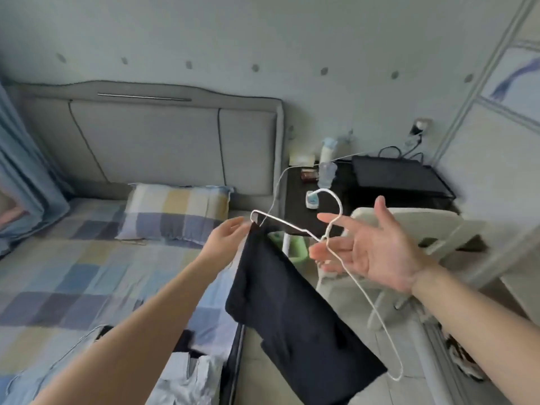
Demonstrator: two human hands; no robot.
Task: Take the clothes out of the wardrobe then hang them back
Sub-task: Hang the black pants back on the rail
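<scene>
From the head camera, the left hand (230,233) reaches forward over the edge of the bed (73,273), its grip narrow, fingertips pinching the top corner of the dark garment (292,311) just where it meets one end of the white wire hanger (279,221). The garment hangs down from that corner in a long slant, its lower part in front of the floor between the bed and a pale chair (409,223). The right hand (371,247) is held palm up with its grip wide, fingers spread and straight; the hanger's neck passes between those fingers, and the hook curves up above them. The hanger's other arm runs down below the right wrist, bare of cloth. On the checked bed cover lie a checked pillow (175,211) near the padded headboard (146,141) and, at the near edge, a heap of other clothes (187,372). Beside the bed stands a dark counter (295,185) carrying a clear bottle (327,171) and a black flat device (397,173).
</scene>
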